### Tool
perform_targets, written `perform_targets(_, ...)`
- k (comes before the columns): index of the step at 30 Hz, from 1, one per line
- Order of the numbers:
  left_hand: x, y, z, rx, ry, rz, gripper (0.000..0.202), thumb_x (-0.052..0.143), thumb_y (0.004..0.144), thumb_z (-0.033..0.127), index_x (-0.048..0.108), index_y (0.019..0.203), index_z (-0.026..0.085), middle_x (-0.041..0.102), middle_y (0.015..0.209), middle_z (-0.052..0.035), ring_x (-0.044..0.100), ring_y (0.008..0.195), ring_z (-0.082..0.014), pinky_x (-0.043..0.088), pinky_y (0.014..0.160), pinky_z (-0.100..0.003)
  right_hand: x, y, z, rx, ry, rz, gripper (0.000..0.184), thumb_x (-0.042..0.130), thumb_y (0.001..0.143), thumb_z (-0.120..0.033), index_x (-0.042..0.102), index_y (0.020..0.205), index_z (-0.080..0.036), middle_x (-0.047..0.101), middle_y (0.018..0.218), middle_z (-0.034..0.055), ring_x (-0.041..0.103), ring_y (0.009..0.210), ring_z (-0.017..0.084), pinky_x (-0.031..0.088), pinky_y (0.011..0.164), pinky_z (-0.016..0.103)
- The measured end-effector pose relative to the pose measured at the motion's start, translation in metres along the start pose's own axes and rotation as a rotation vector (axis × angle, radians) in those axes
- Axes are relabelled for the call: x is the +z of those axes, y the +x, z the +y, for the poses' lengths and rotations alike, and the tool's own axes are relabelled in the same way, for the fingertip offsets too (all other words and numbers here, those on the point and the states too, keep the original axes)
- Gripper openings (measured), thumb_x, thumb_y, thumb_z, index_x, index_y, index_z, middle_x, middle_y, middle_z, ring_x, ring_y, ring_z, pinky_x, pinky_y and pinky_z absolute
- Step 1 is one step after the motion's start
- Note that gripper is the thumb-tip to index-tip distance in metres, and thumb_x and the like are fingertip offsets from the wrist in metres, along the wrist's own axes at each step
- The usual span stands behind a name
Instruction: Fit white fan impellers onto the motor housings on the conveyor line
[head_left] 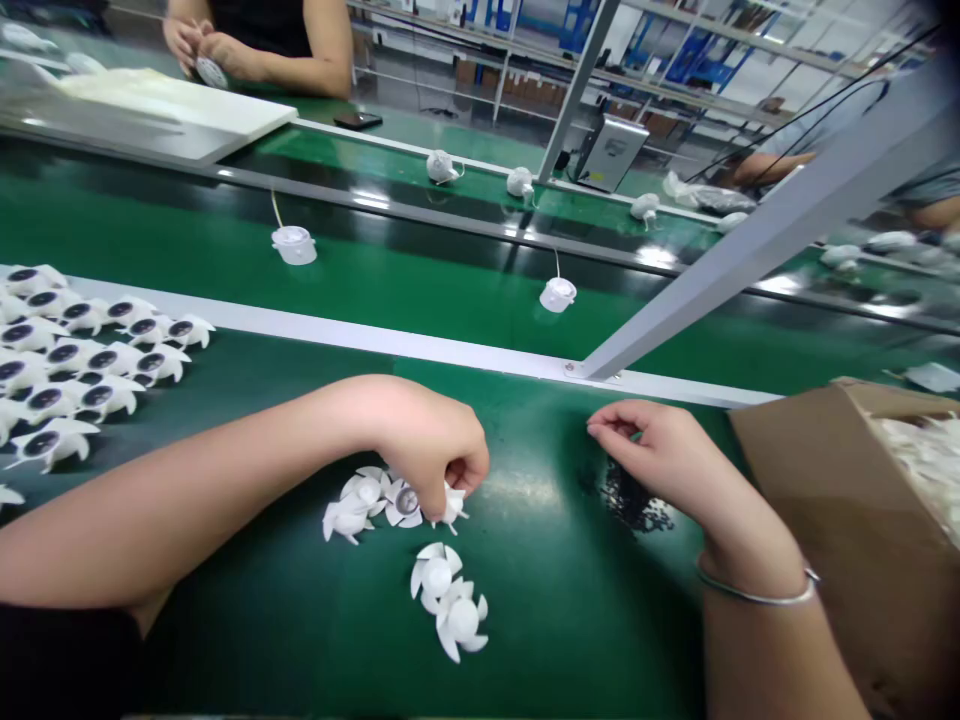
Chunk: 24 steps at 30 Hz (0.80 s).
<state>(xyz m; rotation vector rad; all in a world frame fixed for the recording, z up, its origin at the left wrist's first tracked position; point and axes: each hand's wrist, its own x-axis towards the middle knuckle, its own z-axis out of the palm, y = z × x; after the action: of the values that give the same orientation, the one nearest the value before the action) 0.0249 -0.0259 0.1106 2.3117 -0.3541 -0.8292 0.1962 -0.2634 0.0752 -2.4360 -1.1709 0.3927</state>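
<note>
My left hand reaches down over a small group of white fan impellers, thumb and fingers closed around one white fan impeller. Beside it lie another impeller with its dark-ringed hub facing up and a pair of overlapping impellers. Nearer to me, two more impellers touch each other on the green work surface. My right hand is off to the right, its thumb and fingertips pinched together; anything between them is too small to make out. Below that hand is a pile of tiny black parts.
Rows of white impellers fill the left side. A cardboard box with white parts stands at right. Beyond a white rail, white housings sit on a green belt. A slanted metal post rises at right. A co-worker's hands hold a white part.
</note>
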Motion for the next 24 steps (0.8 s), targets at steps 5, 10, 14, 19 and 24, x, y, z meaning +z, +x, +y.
perform_targets(5,-0.009,0.009,-0.017,0.175,-0.002,0.176,0.014,0.069,0.071,0.016,0.067,0.085,0.020,0.064,0.080,0.0017,0.059,0.071,-0.0136,0.039,0.059,-0.022,-0.014,-0.012,-0.009,0.039,0.006,-0.330,0.019,0.053,0.083,-0.028,0.070,0.077,-0.020,0.065,0.067,-0.0005,0.056,0.056,0.013,0.042,0.050,0.024)
perform_targets(10,-0.001,0.030,-0.033,0.321,0.117,0.534,0.017,0.064,0.076,0.009,0.065,0.090,0.019,0.065,0.093,-0.0007,0.059,0.083,-0.0142,0.041,0.071,-0.023,-0.007,-0.013,-0.014,-0.119,-0.060,-0.335,0.020,0.052,0.081,-0.019,0.069,0.070,-0.020,0.064,0.070,0.0008,0.054,0.055,0.012,0.040,0.051,0.025)
perform_targets(14,0.004,0.035,-0.039,0.352,0.121,0.544,0.017,0.064,0.080,0.008,0.066,0.092,0.020,0.065,0.104,-0.0018,0.060,0.088,-0.0139,0.042,0.073,-0.022,-0.001,-0.016,-0.014,-0.186,-0.198,-0.248,0.023,0.051,0.080,-0.015,0.066,0.063,-0.021,0.061,0.066,0.0003,0.049,0.053,0.012,0.035,0.052,0.026)
perform_targets(19,0.005,0.034,-0.045,0.384,0.083,0.491,0.023,0.072,0.073,0.009,0.071,0.092,0.022,0.065,0.112,-0.0013,0.062,0.087,-0.0138,0.045,0.073,-0.023,0.010,-0.019,-0.018,-0.137,-0.414,-0.197,0.022,0.055,0.078,-0.012,0.062,0.059,-0.020,0.060,0.066,-0.0005,0.047,0.053,0.012,0.029,0.052,0.027)
perform_targets(24,0.005,0.038,-0.054,0.467,-0.046,0.476,0.020,0.077,0.073,0.014,0.072,0.091,0.021,0.066,0.112,-0.0043,0.064,0.092,-0.0168,0.049,0.080,-0.027,0.020,-0.020,-0.020,-0.061,-0.556,-0.200,0.019,0.058,0.080,-0.016,0.060,0.062,-0.020,0.060,0.069,-0.0008,0.045,0.052,0.012,0.024,0.050,0.026)
